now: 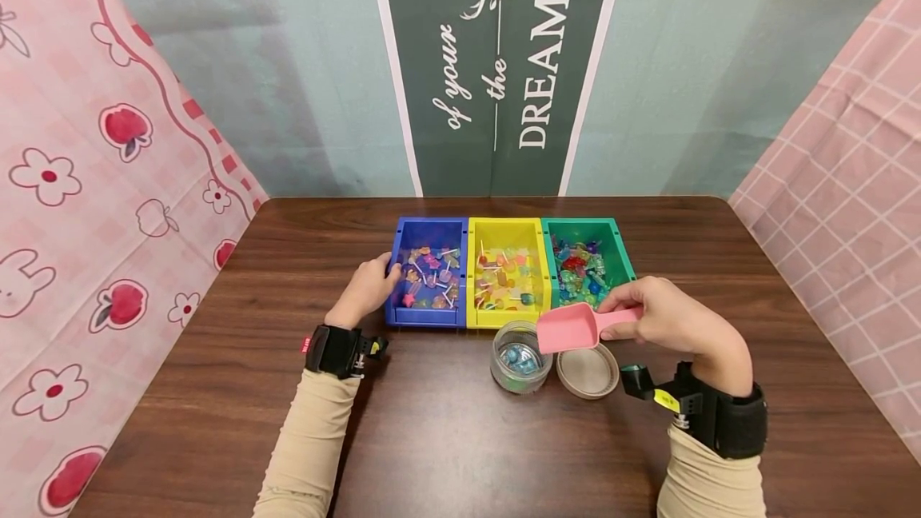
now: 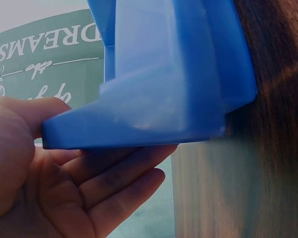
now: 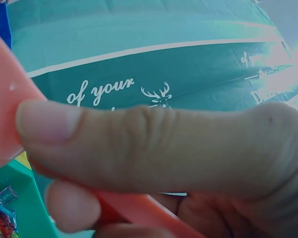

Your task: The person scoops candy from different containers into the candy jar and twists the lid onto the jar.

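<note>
My left hand [image 1: 365, 288] holds the left wall of the blue bin [image 1: 428, 317], thumb at its rim and the other fingers along the outside, as the left wrist view shows. Between thumb and fingers, my right hand [image 1: 658, 312] grips the handle of a pink scoop [image 1: 568, 328]. In the head view the scoop's head overlaps the right rim of a clear round jar [image 1: 520, 383] with several blue pieces at its bottom. Right of the jar lies a round, pale lid [image 1: 588, 372], partly under the scoop in this view.
A yellow bin [image 1: 504, 318] with small charms and lollipop shapes joins the blue one, which holds similar pieces. The green bin [image 1: 613, 250] on the right contains coloured, gem-like pieces. All stand on a dark wooden table [image 1: 460, 446], with a printed cloth [image 1: 316, 62] behind.
</note>
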`<state>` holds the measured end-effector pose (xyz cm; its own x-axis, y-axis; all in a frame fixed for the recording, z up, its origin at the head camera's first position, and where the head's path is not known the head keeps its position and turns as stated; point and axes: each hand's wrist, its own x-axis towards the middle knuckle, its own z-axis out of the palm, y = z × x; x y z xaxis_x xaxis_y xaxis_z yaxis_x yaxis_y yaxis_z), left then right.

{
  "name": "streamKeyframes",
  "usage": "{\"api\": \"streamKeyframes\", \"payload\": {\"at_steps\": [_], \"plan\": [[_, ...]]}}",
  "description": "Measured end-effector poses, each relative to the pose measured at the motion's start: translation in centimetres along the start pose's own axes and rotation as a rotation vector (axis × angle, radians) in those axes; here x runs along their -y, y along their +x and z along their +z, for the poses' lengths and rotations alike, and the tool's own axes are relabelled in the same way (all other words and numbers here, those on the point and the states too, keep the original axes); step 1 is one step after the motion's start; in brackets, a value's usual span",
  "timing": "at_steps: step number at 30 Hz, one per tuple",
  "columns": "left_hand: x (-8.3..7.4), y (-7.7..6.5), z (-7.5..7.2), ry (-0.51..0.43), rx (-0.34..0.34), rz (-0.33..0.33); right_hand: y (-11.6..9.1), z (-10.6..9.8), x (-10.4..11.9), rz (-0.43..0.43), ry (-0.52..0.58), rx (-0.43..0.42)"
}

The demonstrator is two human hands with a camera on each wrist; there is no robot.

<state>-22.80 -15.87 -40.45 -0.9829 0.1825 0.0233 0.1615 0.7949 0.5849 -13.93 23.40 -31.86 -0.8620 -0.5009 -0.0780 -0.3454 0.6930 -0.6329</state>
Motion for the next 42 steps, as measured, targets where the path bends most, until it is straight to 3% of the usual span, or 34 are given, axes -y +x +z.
{"api": "streamKeyframes", "payload": {"at_steps": [7,16,27,42], "plan": [[0.0,-0.1,0.0,0.005,0.01,-0.002,-0.1,0.1,-0.2,-0.045,0.004,-0.003],[0.0,0.0,0.1,0.003,0.011,-0.001,-0.3,0.0,-0.2,-0.041,0.029,0.017],[0.0,0.0,0.0,-0.001,0.015,-0.003,-0.9,-0.3,-0.7,-0.064,-0.005,-0.045],[0.0,0.0,0.0,-0.007,0.025,-0.009,-2.1,-1.2,-1.8,0.042,-0.003,-0.088]]}}
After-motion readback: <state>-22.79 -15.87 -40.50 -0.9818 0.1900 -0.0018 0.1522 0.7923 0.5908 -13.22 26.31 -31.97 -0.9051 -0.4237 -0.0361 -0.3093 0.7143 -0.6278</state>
